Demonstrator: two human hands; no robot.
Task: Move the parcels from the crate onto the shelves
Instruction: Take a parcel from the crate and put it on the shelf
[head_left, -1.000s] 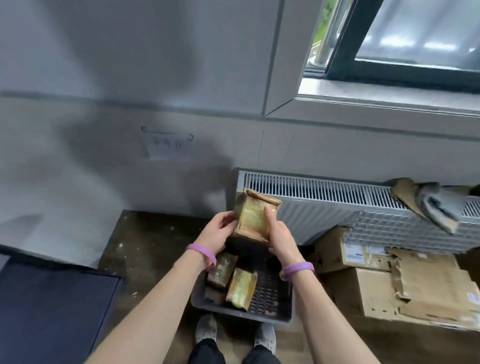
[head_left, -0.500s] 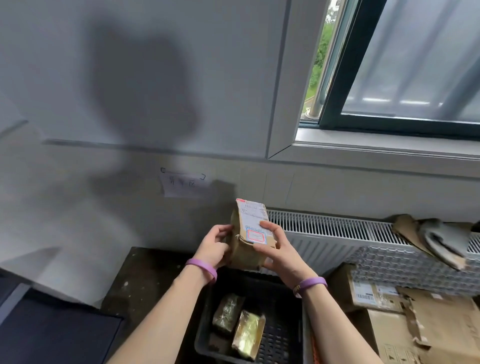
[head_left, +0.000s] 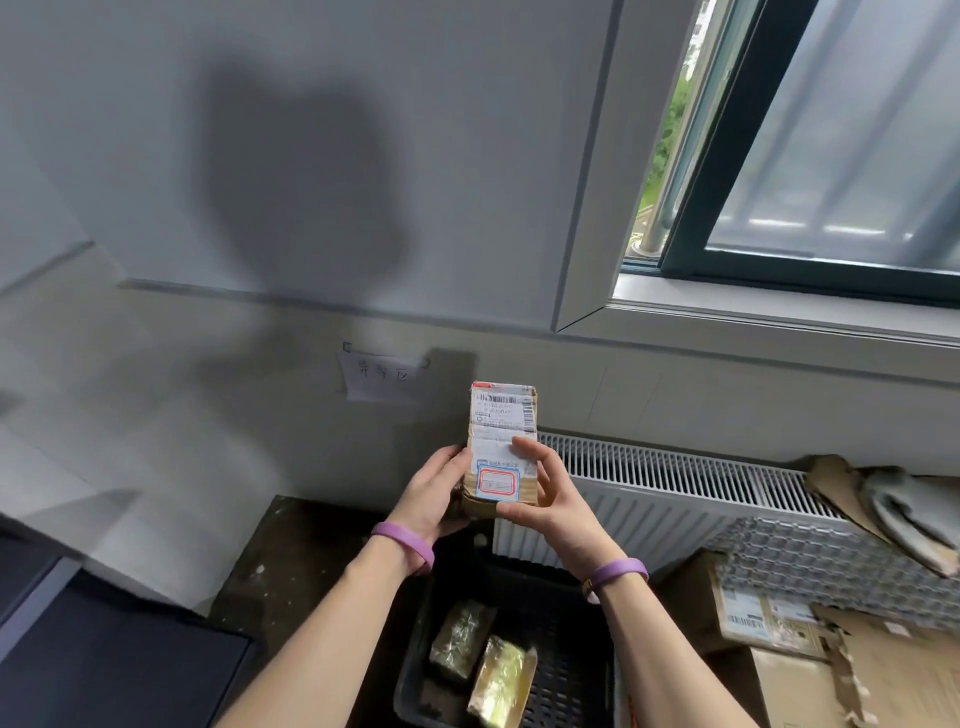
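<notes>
Left hand and right hand grip an upright parcel, forearms converging.

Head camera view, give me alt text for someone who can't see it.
Left hand and right hand hold a cardboard parcel upright, label facing the camera, above a dark crate holding wrapped parcels. A radiator stands behind.

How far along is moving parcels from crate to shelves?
No shelf is in view, so nothing shows as shelved. In hand: the left hand and right hand grip a small brown cardboard parcel with a white label above the dark plastic crate. Left: two yellowish tape-wrapped parcels lie in it.
</notes>
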